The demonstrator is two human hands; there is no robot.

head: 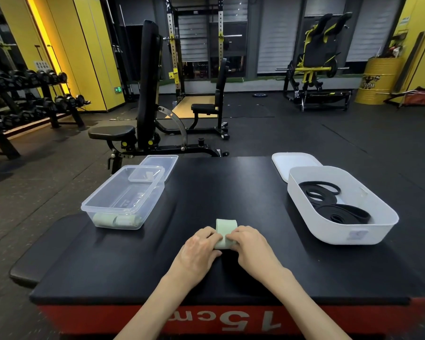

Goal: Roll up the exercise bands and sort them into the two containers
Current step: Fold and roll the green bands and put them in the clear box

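A pale green exercise band [225, 227] lies on the black platform [231, 192] in front of me, its near end rolled up. My left hand [201, 249] and my right hand [249, 246] both grip the rolled part from either side. The flat loop end sticks out past my fingers. A clear plastic container [103, 204] at the left holds two rolled green bands [116, 220]. A white container [383, 229] at the right holds several black bands [334, 204].
The clear lid [162, 161] lies behind the clear container, and the white lid [292, 163] behind the white one. A black pad [42, 253] juts out at the platform's left. A weight bench [143, 128] stands beyond the far edge.
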